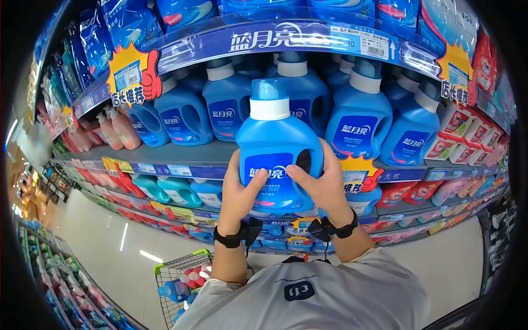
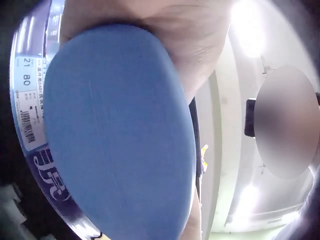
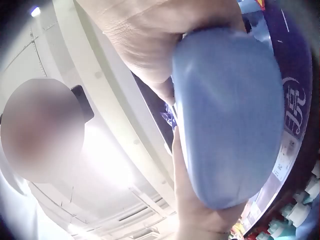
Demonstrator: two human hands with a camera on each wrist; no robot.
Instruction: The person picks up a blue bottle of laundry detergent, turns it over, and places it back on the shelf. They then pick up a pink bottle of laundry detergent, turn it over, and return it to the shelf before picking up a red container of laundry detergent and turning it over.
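Hands (image 1: 283, 187) grip detergent bottle (image 1: 276, 144) before crowded shelf (image 1: 181, 154), shopping cart (image 1: 179, 283) standing below.

Stocked store shelves (image 1: 181, 151), pale floor (image 1: 110, 242), ceiling lights (image 2: 250, 15).

The detergent bottle (image 1: 278, 151) is showing bright blue with a white collar, a translucent blue cap and a darker blue label with white lettering. The shelf edge (image 1: 258, 38) is running deep blue, carrying yellow-and-red starburst tags (image 1: 132, 74).
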